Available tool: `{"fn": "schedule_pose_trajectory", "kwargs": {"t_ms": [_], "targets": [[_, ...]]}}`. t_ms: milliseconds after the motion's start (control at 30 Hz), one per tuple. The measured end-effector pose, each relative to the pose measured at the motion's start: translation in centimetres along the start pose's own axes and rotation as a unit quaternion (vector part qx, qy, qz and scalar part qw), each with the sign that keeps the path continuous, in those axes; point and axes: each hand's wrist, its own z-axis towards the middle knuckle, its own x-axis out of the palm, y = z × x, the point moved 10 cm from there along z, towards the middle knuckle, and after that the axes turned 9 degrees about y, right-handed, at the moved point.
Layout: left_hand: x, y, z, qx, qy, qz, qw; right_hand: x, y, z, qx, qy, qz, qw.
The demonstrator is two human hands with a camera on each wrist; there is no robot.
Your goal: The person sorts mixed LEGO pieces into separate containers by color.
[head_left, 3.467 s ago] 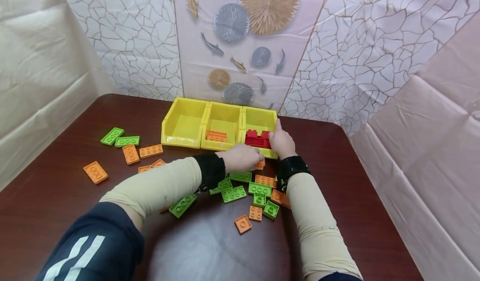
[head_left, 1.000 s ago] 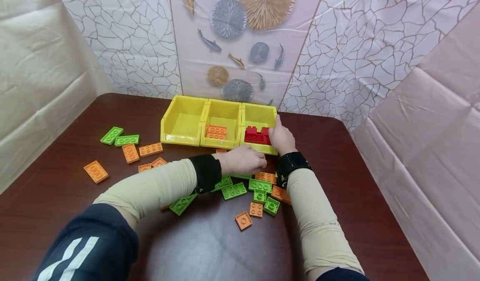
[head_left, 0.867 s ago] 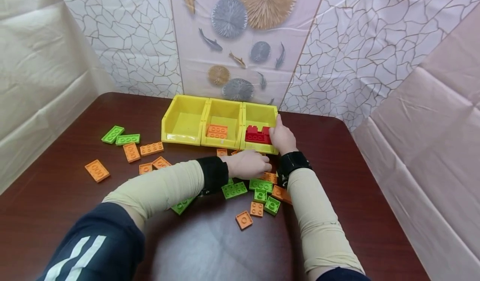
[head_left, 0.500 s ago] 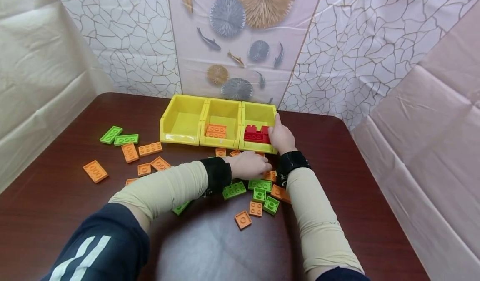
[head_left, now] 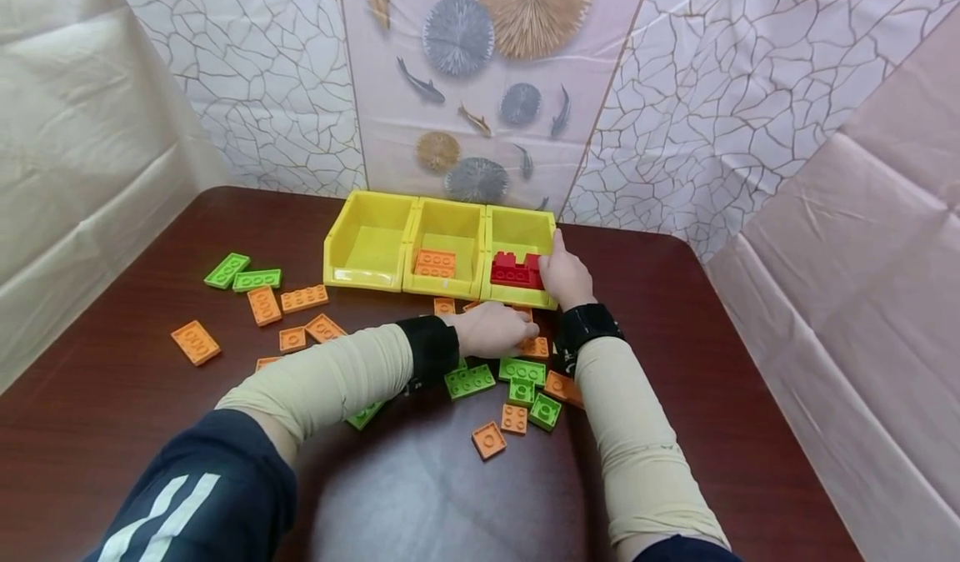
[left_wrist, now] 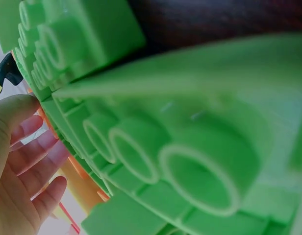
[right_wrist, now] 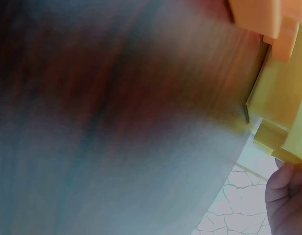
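My left hand (head_left: 495, 329) hovers low over a pile of green and orange toy building bricks, fingers pointing right. In the left wrist view, that hand (left_wrist: 26, 171) has its fingers loosely bent and apart, with nothing seen between them. A large green brick (left_wrist: 200, 137) fills the foreground there. Beside its fingertips lies an orange brick (head_left: 535, 348). My right hand (head_left: 567, 277) grips the side wall of the right yellow bin (head_left: 522, 227), index finger stretched along the edge. Red bricks (head_left: 512, 272) lie inside that bin. Orange bricks (head_left: 435, 263) are in the middle bin (head_left: 450, 220).
The left yellow bin (head_left: 375, 245) adjoins the other two. Green bricks (head_left: 470, 382) and orange bricks (head_left: 489, 440) lie in front of the hands. More orange bricks (head_left: 196, 343) and green bricks (head_left: 227, 270) are spread at left on the dark brown table (head_left: 720, 429). A patterned cloth hangs behind.
My left hand has shifted slightly right and toward me over the pile, baring orange bricks near the bins. The orange in the middle bin looks different from 3.5 s ago. My right hand stays put.
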Motion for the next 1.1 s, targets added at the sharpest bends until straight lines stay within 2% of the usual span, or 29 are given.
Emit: {"fn": "schedule_pose_trajectory", "kwargs": {"t_ms": [233,367,467,567,733,800,933,1100], "targets": [[-0.9,0.1,-0.6,0.013,-0.021,-0.004,0.9997,0.1,0.0,-0.1,-0.004,-0.006,0.002,1.0000],[-2.8,0.9,-1.7,0.010,-0.033,-0.011,0.9994,-0.1,0.0,0.0,-0.007,-0.014,-0.004,0.9999],[-4.4,2.3,-2.9,0.003,-0.047,-0.002,0.9989,-0.3,-0.1,0.0,0.002,-0.013,-0.010,0.9999],[-5.3,4.7,-4.5,-0.020,-0.052,0.007,0.9984,-0.1,0.0,0.1,0.010,-0.002,-0.007,0.9999],[-5.9,10.5,-7.2,-0.103,-0.057,-0.012,0.9930,-0.1,0.0,0.2,0.017,0.007,-0.010,0.9998],[-5.6,12.5,-8.0,-0.129,-0.063,-0.017,0.9895,-0.1,-0.1,0.2,0.021,0.004,-0.011,0.9997],[-4.1,15.8,-8.3,-0.171,-0.049,-0.014,0.9839,0.0,-0.2,0.2,0.024,0.006,-0.004,0.9997],[-2.1,18.3,-7.3,-0.220,-0.003,-0.006,0.9754,0.3,-0.2,0.4,0.025,0.014,0.001,0.9996]]}}
